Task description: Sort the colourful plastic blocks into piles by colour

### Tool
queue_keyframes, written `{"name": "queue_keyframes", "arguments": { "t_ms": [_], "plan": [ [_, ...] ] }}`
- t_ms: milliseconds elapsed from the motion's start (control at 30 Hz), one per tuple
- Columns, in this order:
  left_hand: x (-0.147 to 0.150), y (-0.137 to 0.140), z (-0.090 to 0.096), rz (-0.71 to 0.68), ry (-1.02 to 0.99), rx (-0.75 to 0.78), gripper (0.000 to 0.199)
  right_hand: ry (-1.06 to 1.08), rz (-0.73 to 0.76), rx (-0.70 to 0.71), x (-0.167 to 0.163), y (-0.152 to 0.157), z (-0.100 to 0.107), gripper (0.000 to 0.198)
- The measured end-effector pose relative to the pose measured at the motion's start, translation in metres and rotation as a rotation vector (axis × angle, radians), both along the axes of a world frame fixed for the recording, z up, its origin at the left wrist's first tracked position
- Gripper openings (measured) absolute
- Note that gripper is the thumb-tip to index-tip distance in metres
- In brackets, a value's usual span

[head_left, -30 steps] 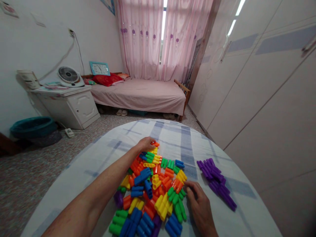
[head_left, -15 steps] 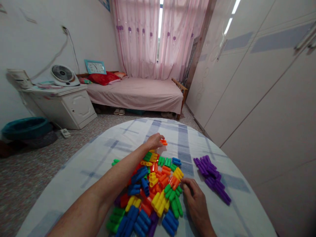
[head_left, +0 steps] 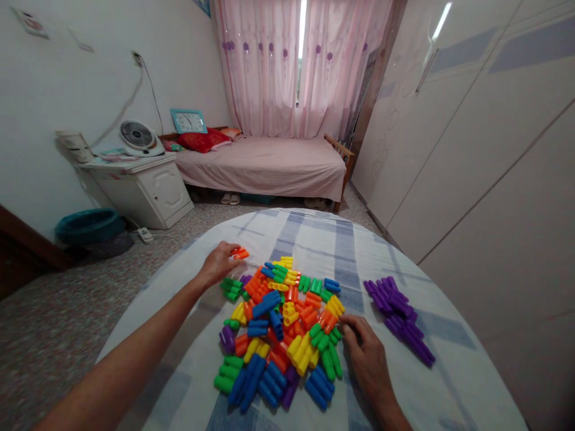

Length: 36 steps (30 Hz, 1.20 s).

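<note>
My left hand (head_left: 218,262) is over the far left part of the table, its fingers closed on an orange plastic building block (head_left: 239,252) made of joined tubes. Beside the right edge of a mixed pile lies my right hand (head_left: 366,353), fingers loosely bent, thumb apart, holding nothing. Its fingertips are close to an orange block (head_left: 327,320) and a yellow block (head_left: 335,306); whether they touch is hard to tell. The pile holds several green, blue (head_left: 266,303), yellow, orange and purple blocks. Farther right is a separate heap of purple blocks (head_left: 395,311).
A checked cloth (head_left: 179,395) covers the round-edged table. Beyond it are a bed (head_left: 265,161), a white cabinet (head_left: 157,194) with a fan (head_left: 139,136), and a teal-lined bin (head_left: 92,227) on the floor. A tall wardrobe (head_left: 476,161) stands at the right.
My left hand has moved left across the far side of the pile, carrying the orange block. My right hand stays beside the pile. The view has shifted slightly.
</note>
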State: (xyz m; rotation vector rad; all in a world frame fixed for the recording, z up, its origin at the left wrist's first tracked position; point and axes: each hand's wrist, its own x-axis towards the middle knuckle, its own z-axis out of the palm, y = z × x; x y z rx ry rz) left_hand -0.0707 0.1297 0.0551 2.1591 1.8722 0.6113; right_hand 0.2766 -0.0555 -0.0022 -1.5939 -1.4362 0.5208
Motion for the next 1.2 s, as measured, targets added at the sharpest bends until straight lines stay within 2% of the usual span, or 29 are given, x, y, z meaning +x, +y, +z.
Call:
{"name": "queue_keyframes", "arguments": {
  "t_ms": [133,333,433,567,733,967,1200],
  "plan": [
    [-0.028,-0.019,-0.026,0.111,-0.051,-0.057,0.047,-0.008,0.004,-0.02,0.001,0.0,-0.002,0.027],
    [-0.021,-0.025,-0.037,0.107,-0.114,0.014,0.046,-0.012,0.006,-0.02,0.003,0.002,-0.005,0.028],
    [-0.014,-0.03,-0.041,0.146,-0.187,0.125,0.044,-0.013,0.007,-0.014,0.004,0.002,-0.006,0.028],
    [0.001,-0.052,-0.052,0.223,-0.28,0.287,0.036,-0.005,0.02,-0.006,0.004,0.002,-0.007,0.028],
    [0.025,-0.079,-0.057,0.108,-0.321,0.308,0.034,-0.004,0.021,0.012,0.003,0.003,-0.005,0.028],
    [0.053,-0.093,-0.047,-0.036,-0.459,0.112,0.043,-0.011,0.012,0.005,0.001,0.004,-0.001,0.029],
    [0.085,-0.104,-0.044,-0.102,-0.507,0.066,0.043,-0.003,0.009,0.043,-0.002,0.004,0.003,0.029]
  ]
}}
